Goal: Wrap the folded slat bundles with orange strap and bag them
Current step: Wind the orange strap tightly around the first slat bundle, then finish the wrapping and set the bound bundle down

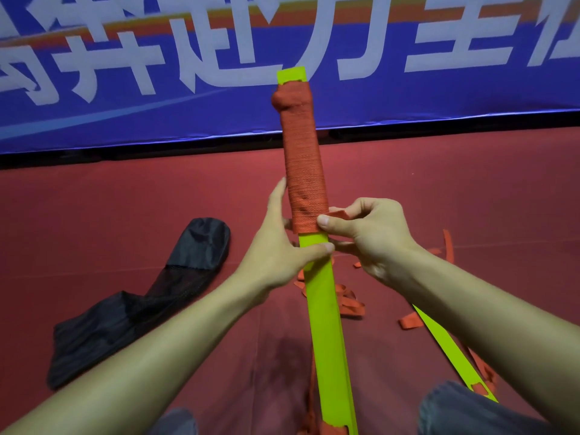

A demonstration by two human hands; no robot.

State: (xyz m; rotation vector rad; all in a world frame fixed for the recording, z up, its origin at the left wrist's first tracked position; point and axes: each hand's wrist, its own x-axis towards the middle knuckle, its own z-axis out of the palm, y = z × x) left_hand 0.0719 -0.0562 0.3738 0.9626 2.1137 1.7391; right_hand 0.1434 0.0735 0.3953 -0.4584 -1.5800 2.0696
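A lime-green slat bundle [326,312] stands tilted upright between my knees. Orange strap [303,164] is wound tightly round its upper half, down to just above my hands. My left hand [276,243] holds the bundle from the left, its thumb pressed across the green face just below the wrap. My right hand [367,233] pinches the strap's loose end at the wrap's lower edge, thumb on the front. Loose orange strap [348,301] trails on the floor behind the bundle. A black bag [135,302] lies crumpled on the floor at the left.
A second green slat [448,346] lies on the red floor at the right, with more orange strap beside it. A blue banner [157,67] with white characters runs across the back. My knees in grey trousers [464,409] frame the bottom edge.
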